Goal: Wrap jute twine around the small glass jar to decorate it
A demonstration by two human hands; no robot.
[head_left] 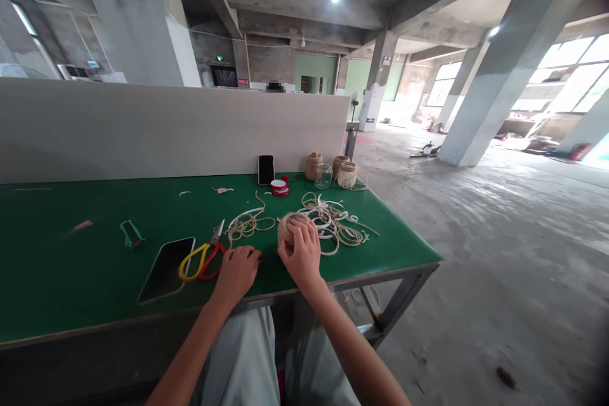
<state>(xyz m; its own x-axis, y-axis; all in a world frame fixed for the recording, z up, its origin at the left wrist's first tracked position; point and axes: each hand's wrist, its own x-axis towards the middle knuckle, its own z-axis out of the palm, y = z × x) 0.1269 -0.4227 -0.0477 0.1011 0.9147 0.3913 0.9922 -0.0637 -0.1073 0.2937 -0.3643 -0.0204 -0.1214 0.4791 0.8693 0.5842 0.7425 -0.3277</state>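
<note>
My right hand [302, 252] grips a ball of jute twine [289, 228] from above, with the fingers wrapped over it. My left hand [236, 274] rests curled on the green tabletop [71, 260], close to the ball. I cannot tell if it pinches a strand. Just left of that hand lie scissors [203, 260] with yellow and red handles. Loose jute twine and white cord [330, 225] lie tangled beyond my right hand, and another twine loop [250, 225] lies beyond my left.
A dark flat tablet [165, 269] lies left of the scissors. A phone [266, 169], red-and-white spool [280, 186], glass jar [323, 176] and twine rolls [347, 174] stand along a tall pale partition [166, 133]. Concrete floor [476, 266] lies beyond the table's right edge.
</note>
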